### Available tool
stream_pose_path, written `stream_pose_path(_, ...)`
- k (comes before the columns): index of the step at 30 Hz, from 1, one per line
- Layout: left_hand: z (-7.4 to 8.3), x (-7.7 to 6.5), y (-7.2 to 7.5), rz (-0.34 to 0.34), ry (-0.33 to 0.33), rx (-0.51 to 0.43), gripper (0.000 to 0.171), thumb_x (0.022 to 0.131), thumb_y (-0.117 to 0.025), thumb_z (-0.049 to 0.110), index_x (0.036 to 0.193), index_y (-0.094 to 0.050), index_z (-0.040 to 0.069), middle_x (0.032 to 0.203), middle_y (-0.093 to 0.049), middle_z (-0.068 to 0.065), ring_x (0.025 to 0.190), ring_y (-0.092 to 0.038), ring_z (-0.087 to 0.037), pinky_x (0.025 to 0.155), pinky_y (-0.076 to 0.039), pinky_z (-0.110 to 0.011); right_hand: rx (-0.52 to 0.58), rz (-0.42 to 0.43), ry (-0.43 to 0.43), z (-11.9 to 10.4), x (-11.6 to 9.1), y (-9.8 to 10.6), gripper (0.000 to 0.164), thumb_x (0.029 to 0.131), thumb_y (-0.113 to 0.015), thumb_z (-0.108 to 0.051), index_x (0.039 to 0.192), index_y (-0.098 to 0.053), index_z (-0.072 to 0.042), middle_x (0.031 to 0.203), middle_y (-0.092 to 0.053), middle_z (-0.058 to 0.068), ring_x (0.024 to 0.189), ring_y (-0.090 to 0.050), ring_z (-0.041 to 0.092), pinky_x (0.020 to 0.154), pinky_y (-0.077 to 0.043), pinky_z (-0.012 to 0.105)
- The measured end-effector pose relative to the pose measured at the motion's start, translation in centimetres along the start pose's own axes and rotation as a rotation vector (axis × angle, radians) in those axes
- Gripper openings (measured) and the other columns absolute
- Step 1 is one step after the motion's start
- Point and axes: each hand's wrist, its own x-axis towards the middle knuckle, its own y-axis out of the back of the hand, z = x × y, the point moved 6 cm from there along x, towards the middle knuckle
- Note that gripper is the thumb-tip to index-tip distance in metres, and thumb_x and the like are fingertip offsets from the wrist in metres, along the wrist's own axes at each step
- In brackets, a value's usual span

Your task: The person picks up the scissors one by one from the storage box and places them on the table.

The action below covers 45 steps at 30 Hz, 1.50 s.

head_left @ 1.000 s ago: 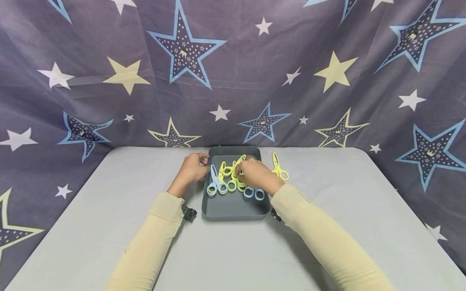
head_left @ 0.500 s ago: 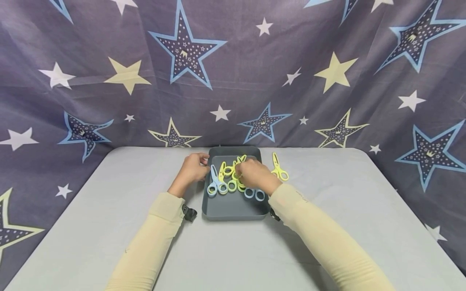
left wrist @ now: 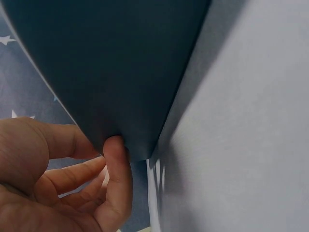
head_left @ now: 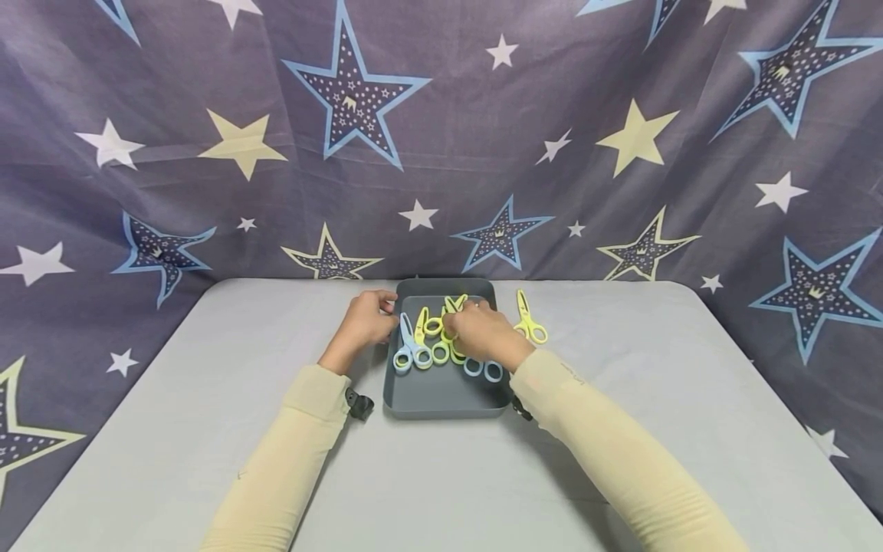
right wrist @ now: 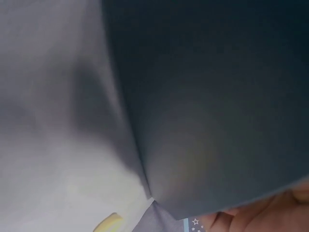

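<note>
A grey rectangular tray [head_left: 441, 395] stands on the table, holding several pairs of plastic scissors. My left hand [head_left: 366, 318] grips its left side near the far corner; in the left wrist view the thumb [left wrist: 118, 179] presses the outer wall. Inside the tray, my right hand [head_left: 483, 331] reaches down with curled fingers at yellow-green scissors [head_left: 451, 303], partly covering them; its fingertips are hidden. Light-blue scissors [head_left: 405, 330] lie at the tray's left over a yellow pair [head_left: 420, 330]. Blue handle loops [head_left: 493, 372] show below the right hand.
One yellow pair of scissors [head_left: 524, 316] lies on the white-covered table [head_left: 441, 491] just right of the tray. A dark cloth with stars [head_left: 552, 100] hangs behind the table's far edge.
My right hand has shifted slightly, and the yellow-green scissors at its fingers have moved a little, their tips now further apart. The left hand and the tray stay in place.
</note>
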Motion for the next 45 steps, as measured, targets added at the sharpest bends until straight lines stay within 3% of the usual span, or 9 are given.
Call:
stream_pose_path(13,-0.1,0.0,-0.1,0.004,0.008,0.004,0.055,0.084,-0.063,-0.003,0.14,-0.058,-0.005,0.115,-0.064,-0.022,0.072,-0.07,-0.021,0.058,-0.064,-0.027,-0.006,0.04,0.036,0.0,-0.2,0.4,0.021,0.091,-0.073,-0.014,0.111,-0.071,-0.018,0.113,-0.063,0.01,0.102,-0.054,0.032,0.077,-0.058,0.043)
stream_pose_path(26,-0.1,0.2,-0.2,0.003,0.024,0.006,0.056,0.085,-0.064,-0.002,0.14,-0.057,-0.005,0.113,-0.064,-0.02,0.077,-0.071,-0.024,0.058,-0.064,-0.026,0.034,0.104,0.044,0.2,-0.9,1.5,0.018,0.089,-0.071,-0.011,0.105,-0.07,-0.017,0.106,-0.059,0.01,0.09,-0.049,0.029,0.068,-0.052,0.039)
stream_pose_path(38,-0.1,0.2,-0.1,0.009,0.018,0.006,0.056,0.084,-0.063,-0.002,0.14,-0.058,-0.005,0.113,-0.065,-0.021,0.075,-0.07,-0.022,0.058,-0.064,-0.026,0.11,0.165,0.018,2.1,-2.1,2.4,0.03,0.088,-0.068,-0.012,0.117,-0.073,-0.015,0.113,-0.065,0.008,0.099,-0.054,0.03,0.083,-0.054,0.045)
stream_pose_path(45,-0.1,0.1,0.0,0.004,0.024,0.008,0.055,0.085,-0.064,-0.003,0.139,-0.058,-0.005,0.115,-0.064,-0.022,0.074,-0.071,-0.022,0.058,-0.064,-0.027,0.138,0.233,-0.024,3.5,-3.1,2.8,0.022,0.089,-0.07,-0.017,0.111,-0.074,-0.018,0.107,-0.064,0.008,0.097,-0.056,0.03,0.082,-0.055,0.051)
